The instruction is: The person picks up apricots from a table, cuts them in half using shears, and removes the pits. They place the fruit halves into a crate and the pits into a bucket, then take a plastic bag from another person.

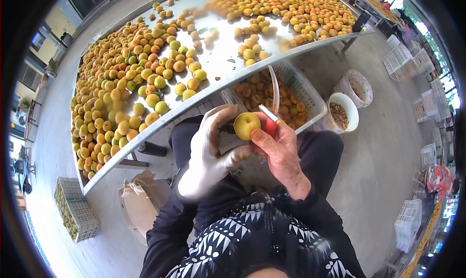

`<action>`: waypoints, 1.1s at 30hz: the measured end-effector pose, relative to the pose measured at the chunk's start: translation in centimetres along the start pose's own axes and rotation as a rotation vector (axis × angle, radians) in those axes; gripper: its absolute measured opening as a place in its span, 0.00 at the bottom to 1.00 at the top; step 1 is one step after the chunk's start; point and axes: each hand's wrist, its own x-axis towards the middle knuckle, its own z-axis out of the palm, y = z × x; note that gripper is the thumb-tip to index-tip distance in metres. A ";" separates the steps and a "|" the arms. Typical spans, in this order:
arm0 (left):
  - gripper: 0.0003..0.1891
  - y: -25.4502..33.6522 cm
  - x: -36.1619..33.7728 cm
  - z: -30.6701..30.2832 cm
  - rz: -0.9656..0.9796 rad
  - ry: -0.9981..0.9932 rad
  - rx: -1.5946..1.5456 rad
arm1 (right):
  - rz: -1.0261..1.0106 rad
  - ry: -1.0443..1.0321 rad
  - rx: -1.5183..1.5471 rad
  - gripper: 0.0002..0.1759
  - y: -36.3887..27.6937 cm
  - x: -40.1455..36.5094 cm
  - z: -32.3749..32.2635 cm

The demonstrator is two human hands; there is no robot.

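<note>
A yellow-green apricot [246,126] is in my bare right hand [280,149], the thumb pressed on its lower right side. The same hand holds a slim white-handled tool [270,114] between its fingers. A pale curved strip [274,86], like a blade, rises beside that handle. My left hand [208,149], in a white glove with stained fingertips, curves around the apricot's left side. Its thumb and fingers are apart, fingertips right at the fruit's edge. Below and behind both hands, a plastic crate [318,110] holds many cut apricot pieces [291,101].
A metal-edged table [213,54] bears heaps of whole apricots [131,69] ahead of me. Two white buckets [357,114] stand right of the crate, one with brown bits. A cardboard box [138,200] and a fruit-filled crate [87,215] are at left. More crates [407,224] line the right.
</note>
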 end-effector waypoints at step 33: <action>0.37 3.6 0.8 0.8 -0.254 0.164 -0.481 | -0.560 -0.109 -0.868 0.14 1.7 -3.0 -2.0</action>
